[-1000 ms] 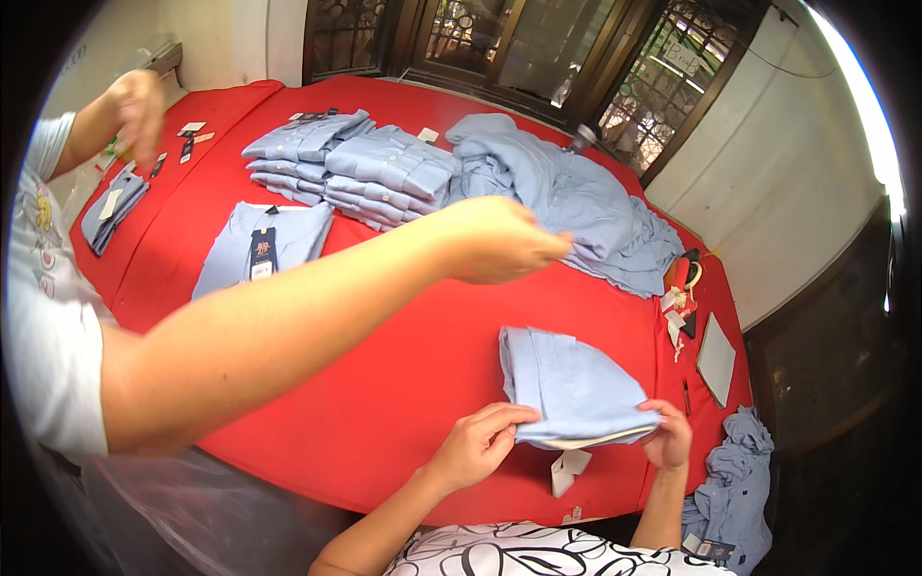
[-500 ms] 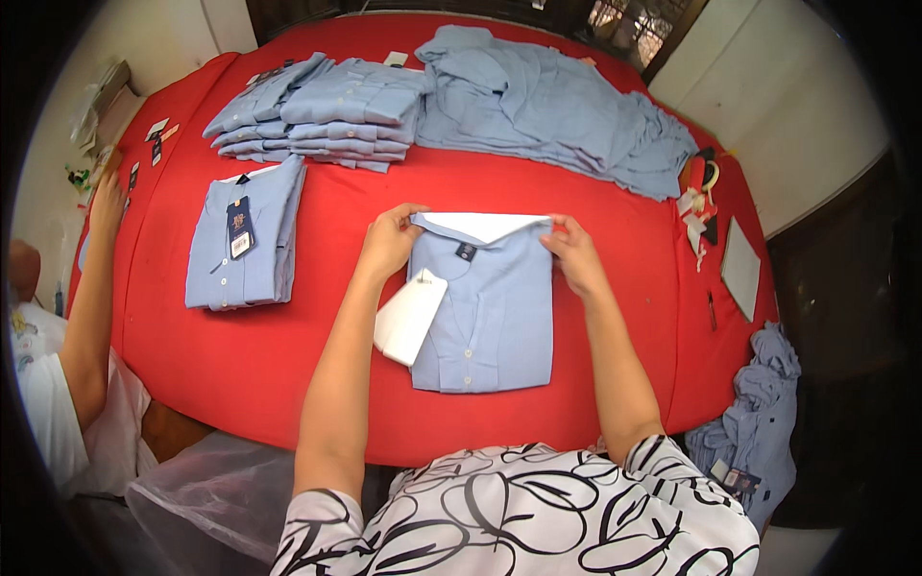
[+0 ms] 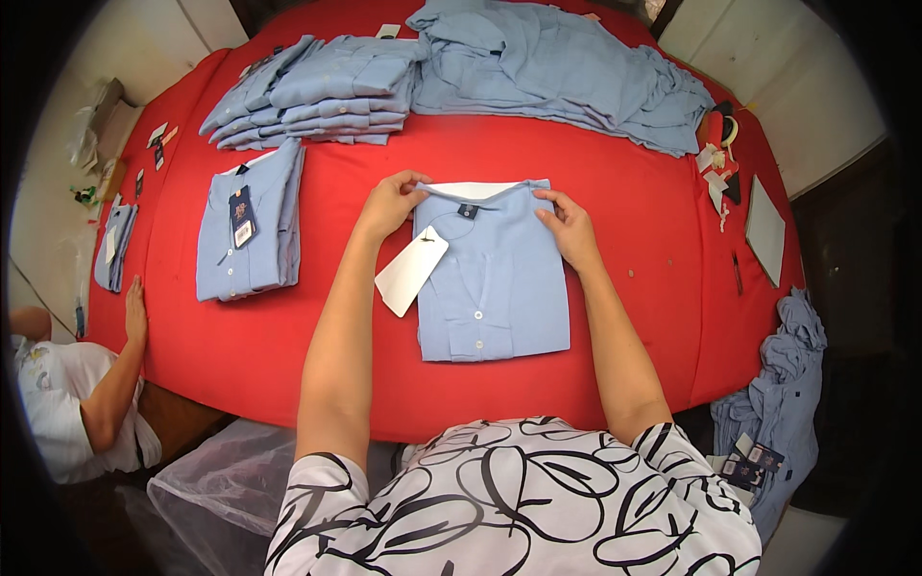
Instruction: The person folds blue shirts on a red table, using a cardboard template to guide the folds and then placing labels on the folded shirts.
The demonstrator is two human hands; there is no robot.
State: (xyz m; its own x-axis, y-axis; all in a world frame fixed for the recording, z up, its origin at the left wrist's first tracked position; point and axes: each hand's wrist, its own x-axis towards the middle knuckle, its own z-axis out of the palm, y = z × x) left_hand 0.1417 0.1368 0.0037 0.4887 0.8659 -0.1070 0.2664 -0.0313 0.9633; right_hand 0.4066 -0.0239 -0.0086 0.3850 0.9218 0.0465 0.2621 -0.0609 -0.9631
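A folded light blue shirt (image 3: 523, 307) lies flat in front of me, its buttoned placket facing up. My left hand (image 3: 394, 205) pinches its upper left corner between thumb and fingers. At the upper right corner, my right hand (image 3: 569, 227) grips the fabric the same way. A strip of white sheet (image 3: 468, 190) shows behind the neckline, and a small dark label (image 3: 468, 210) sits inside the neck. On the shirt's left side a blank white hang tag (image 3: 413, 273) hangs partly over the edge.
Folded shirts with a navy tag (image 3: 241, 216) lie to the left. Behind are a stack of folded shirts (image 3: 336, 91) and a loose heap (image 3: 557, 77). A white board (image 3: 765, 230) and tape roll (image 3: 732, 134) lie right. A co-worker's hand (image 3: 136, 312) rests at the left edge.
The shirt's top edge now lies flatter, with less white sheet showing. The co-worker's hand has come nearer along the left edge, uncovering a small folded blue item. The view has shifted slightly.
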